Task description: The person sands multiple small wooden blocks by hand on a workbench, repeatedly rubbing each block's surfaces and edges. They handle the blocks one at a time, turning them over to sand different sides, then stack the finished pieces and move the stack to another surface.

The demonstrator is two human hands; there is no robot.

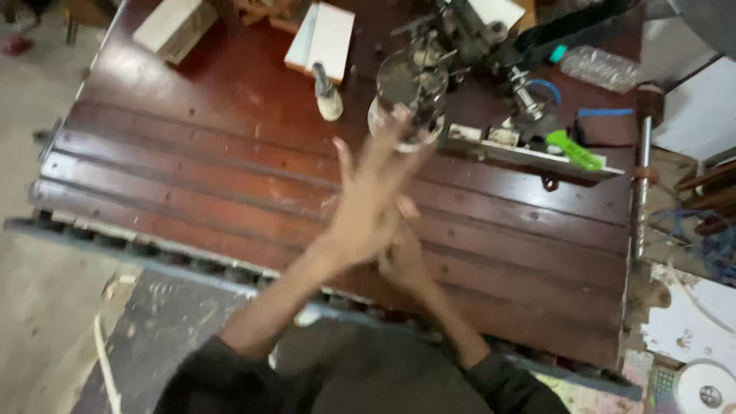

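My left hand [368,195] stretches forward over the dark red wooden panel [192,176], fingers spread and blurred, fingertips close to a clear round jar [410,84]. It holds nothing. My right hand [405,257] lies just under and behind the left palm, mostly hidden by it; whether its fingers are closed I cannot tell. Both hands hover above the grooved boards near the panel's middle.
A power tool with a metal rail [529,153] lies at the far right. A small white-handled tool [328,96], a white box [322,38] and a pale block [175,27] sit at the back. A metal rod [642,184] runs along the right edge. Dusty floor lies left.
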